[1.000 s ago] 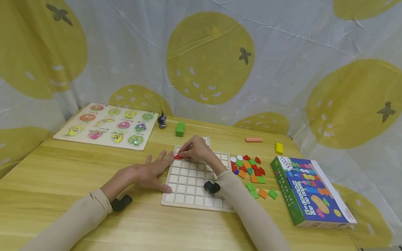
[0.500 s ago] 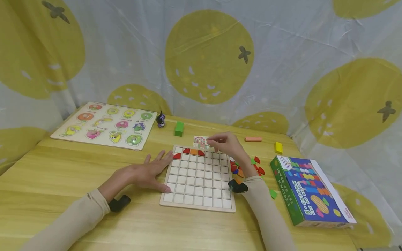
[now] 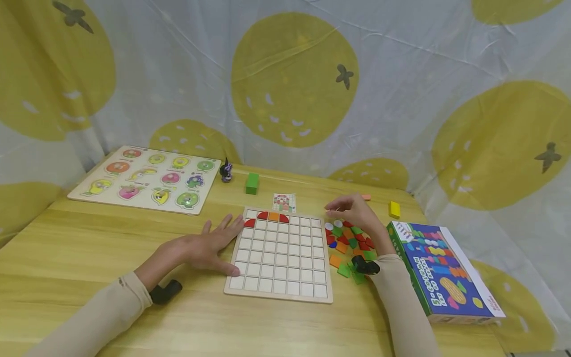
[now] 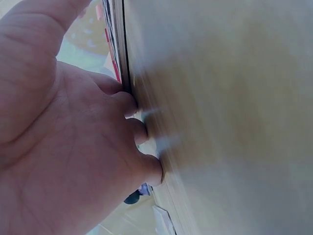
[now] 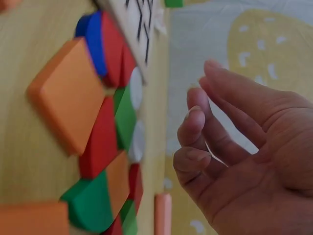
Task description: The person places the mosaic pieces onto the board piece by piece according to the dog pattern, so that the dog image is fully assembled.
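Note:
A wooden grid board (image 3: 281,259) lies mid-table. In its top rows sit several flat pieces, among them an orange square (image 3: 273,216) and a red quarter-circle (image 3: 250,223). My left hand (image 3: 200,252) lies spread at the board's left edge, the thumb on its lower corner and fingertips near its upper left. Beyond the board's right edge, my right hand (image 3: 357,214) hovers by loose red, green, orange, white and blue tiles (image 3: 342,246). Its fingers are loosely bent with nothing between them in the right wrist view, where a large orange tile (image 5: 68,95) appears close by.
A printed pattern card (image 3: 284,202) lies behind the board. Farther back are a fruit puzzle (image 3: 104,173), a small dark figurine (image 3: 226,171), a green block (image 3: 252,183) and a yellow block (image 3: 394,209). A blue game box (image 3: 450,277) stands right of the tiles.
My right hand has left the red piece at the board's upper left and moved right, past the card, to the loose tiles. My left hand stays at the board's edge.

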The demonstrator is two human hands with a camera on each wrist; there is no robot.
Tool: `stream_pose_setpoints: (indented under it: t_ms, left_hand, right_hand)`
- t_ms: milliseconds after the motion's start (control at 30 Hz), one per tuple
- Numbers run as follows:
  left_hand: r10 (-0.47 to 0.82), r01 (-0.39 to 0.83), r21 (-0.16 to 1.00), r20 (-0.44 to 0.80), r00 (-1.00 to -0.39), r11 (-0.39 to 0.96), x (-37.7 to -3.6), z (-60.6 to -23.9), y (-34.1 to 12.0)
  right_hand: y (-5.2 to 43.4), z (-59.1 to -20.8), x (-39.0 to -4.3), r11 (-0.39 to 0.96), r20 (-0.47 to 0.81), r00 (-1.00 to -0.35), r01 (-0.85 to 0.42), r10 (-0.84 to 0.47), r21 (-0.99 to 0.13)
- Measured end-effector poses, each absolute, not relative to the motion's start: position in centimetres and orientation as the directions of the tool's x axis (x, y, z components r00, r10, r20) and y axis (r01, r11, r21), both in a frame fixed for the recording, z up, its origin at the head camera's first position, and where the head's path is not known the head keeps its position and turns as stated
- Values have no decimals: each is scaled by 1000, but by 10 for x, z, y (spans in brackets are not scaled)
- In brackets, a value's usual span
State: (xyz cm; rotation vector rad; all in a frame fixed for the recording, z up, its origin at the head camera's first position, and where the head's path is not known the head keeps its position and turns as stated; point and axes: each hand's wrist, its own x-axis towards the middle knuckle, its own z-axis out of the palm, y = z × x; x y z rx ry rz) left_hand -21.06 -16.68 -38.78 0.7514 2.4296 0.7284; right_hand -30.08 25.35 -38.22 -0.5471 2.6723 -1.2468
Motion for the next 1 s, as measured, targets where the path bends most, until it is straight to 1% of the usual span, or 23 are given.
stream_pose_setpoints:
  t_ms: [167,333,767,1000]
  left_hand:
    - [627,360,621,-282,-726,696,-209,-388,-167]
    - [634,370,622,-273,-724,690,-209,-388,-166]
    - [633,366,625,-273,-724,689,-210,-388,-166]
    - [630,363,623,-278,-725,693,-211,-388,-167]
  right_hand:
    - [263,-393,-304,632,-4,-904,-297,-428,-716]
    - [266,-397,-305,642,-33,-880,-320,-474,-697]
    - [270,-398,-303,652,-92,-879,-273,-468,-707]
    - [267,-396,-304,667,-105,-867,-291,-487,-686]
